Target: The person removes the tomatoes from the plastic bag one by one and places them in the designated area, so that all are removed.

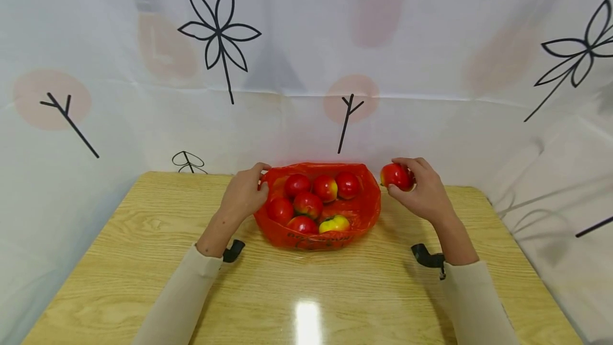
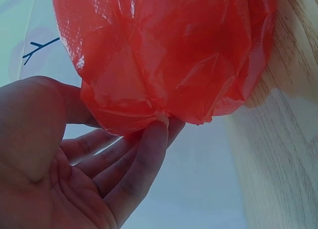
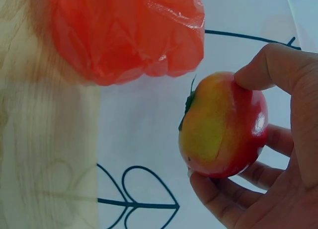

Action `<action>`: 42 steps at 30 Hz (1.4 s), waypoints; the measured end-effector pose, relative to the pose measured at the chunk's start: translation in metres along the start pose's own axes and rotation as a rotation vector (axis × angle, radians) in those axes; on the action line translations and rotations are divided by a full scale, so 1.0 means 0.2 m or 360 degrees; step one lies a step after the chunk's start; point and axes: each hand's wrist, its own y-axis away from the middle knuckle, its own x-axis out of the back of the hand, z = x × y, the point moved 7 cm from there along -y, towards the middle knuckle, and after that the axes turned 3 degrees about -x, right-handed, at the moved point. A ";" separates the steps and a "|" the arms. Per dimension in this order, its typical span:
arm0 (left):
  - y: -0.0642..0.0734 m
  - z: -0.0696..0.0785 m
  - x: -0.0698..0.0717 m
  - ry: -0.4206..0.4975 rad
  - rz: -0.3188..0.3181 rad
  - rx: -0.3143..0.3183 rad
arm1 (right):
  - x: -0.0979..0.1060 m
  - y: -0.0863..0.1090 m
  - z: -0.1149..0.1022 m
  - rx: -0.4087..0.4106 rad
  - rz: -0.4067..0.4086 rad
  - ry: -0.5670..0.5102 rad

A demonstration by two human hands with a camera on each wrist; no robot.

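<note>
A red plastic bag (image 1: 365, 218) with its mouth spread wide sits on the table, and several red apples (image 1: 308, 205) lie inside it. One of them, at the bag's front, shows a yellow side (image 1: 334, 223). My left hand (image 1: 242, 191) grips the bag's left rim; in the left wrist view its thumb and fingers pinch the crumpled plastic (image 2: 164, 70). To the right of the bag, my right hand (image 1: 421, 190) holds up a red and yellow apple (image 3: 218, 127) with a green leaf by its stem. That apple is apart from the bag.
The wooden table (image 1: 268, 292) reaches back to a white cloth backdrop (image 1: 297, 126) printed with plants and lamps. Dark wrist mounts (image 1: 426, 257) sit under both wrists. Light glares off the table's front part.
</note>
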 end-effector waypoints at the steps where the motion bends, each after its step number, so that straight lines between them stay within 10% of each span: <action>1: 0.00 0.00 0.00 -0.0003 -0.0001 0.0000 | 0.00 0.00 0.01 -0.0007 -0.0003 -0.0001; 42: 0.00 0.00 0.00 0.0023 -0.0020 0.0011 | -0.14 0.01 0.20 -0.0198 -0.0193 0.0018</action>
